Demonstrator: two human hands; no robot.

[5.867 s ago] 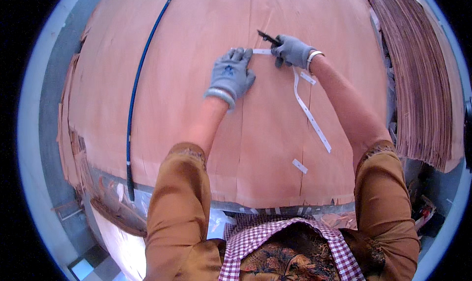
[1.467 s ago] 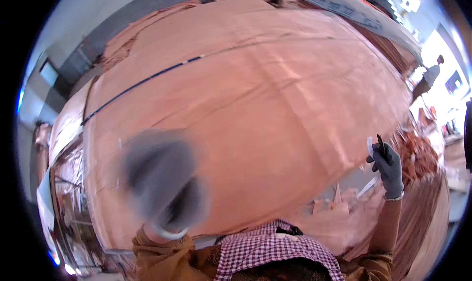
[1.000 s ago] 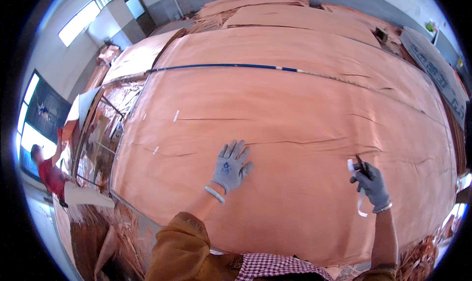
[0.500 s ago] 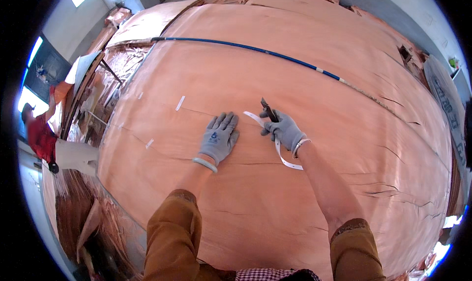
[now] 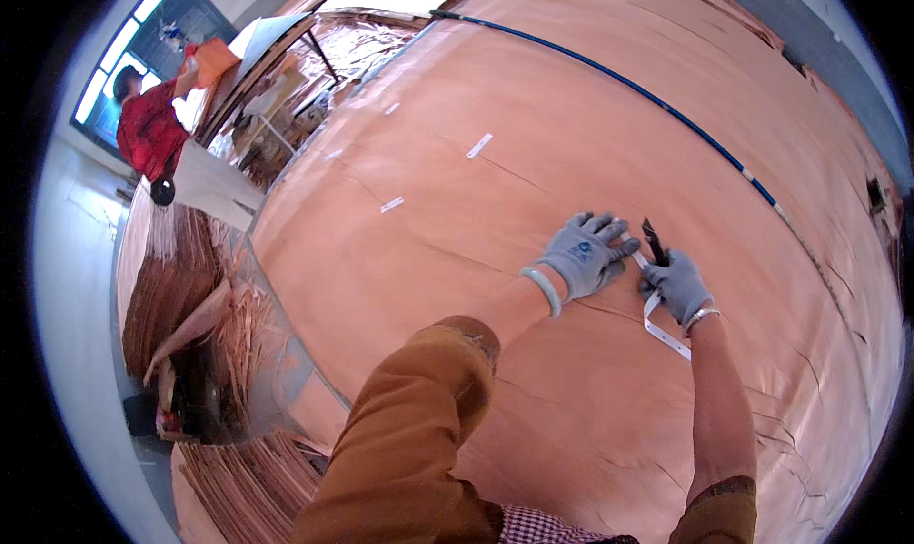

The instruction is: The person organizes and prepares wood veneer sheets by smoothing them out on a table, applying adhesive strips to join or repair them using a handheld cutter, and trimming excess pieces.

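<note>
A large sheet of pinkish wood veneer (image 5: 447, 211) with thin cracks spreads beneath both hands. My left hand (image 5: 586, 254) in a grey glove lies flat on it, fingers out, its fingertips on the end of a white perforated tape strip (image 5: 666, 339). Just to its right my right hand (image 5: 676, 285), also gloved, is closed on a black knife (image 5: 654, 241), blade upward, and on the tape, whose loose length loops down toward the wrist. Short pieces of white tape (image 5: 480, 146) are stuck on the veneer farther left.
A long dark-blue rod (image 5: 619, 78) crosses the sheet at the back. A person (image 5: 152, 130) in red at upper left stands by a raised frame (image 5: 314, 44) with sheets. Veneer stacks (image 5: 181, 296) and torn scraps line the left side.
The view has swung, showing more of the left side. My right hand has moved in beside my left with knife and tape, and my left fingertips now meet the tape.
</note>
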